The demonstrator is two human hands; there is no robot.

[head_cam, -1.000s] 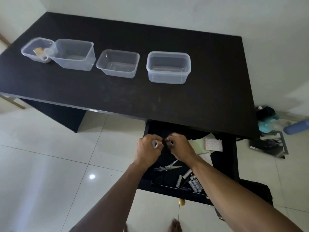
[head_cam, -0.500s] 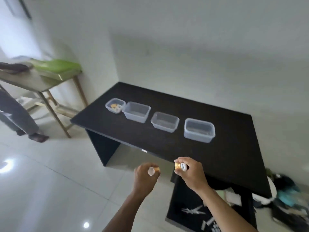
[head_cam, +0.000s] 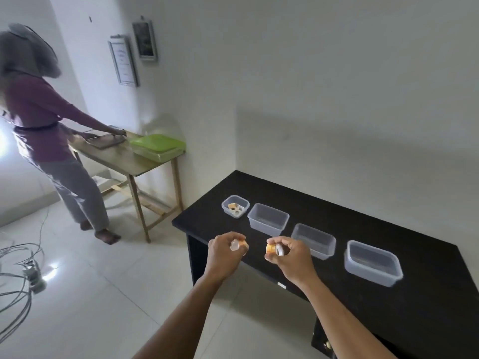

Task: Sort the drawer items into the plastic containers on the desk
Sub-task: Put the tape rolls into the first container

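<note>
My left hand [head_cam: 223,257] is closed around a small whitish roll of tape [head_cam: 235,245], held in the air just off the desk's near left edge. My right hand [head_cam: 291,257] grips small tape rolls, one orange [head_cam: 271,247] and one white [head_cam: 279,250], above the front of the black desk [head_cam: 414,301]. Several clear plastic containers stand in a row on the desk: a small one [head_cam: 225,203] with a few tape rolls inside, then a deeper one [head_cam: 268,219], a shallow one [head_cam: 313,240] and a large one [head_cam: 372,263]. The drawer is nearly out of view at the bottom right.
Another person [head_cam: 49,136] stands at the left, working at a wooden table [head_cam: 134,164] that carries a green lidded box [head_cam: 158,146]. Cables and a power strip [head_cam: 31,275] lie on the white tiled floor at the far left. Two frames [head_cam: 124,60] hang on the wall.
Both hands rose out of the drawer holding small tape rolls and now hover by the desk's front edge. The view swung up and left, taking in the room and another person.
</note>
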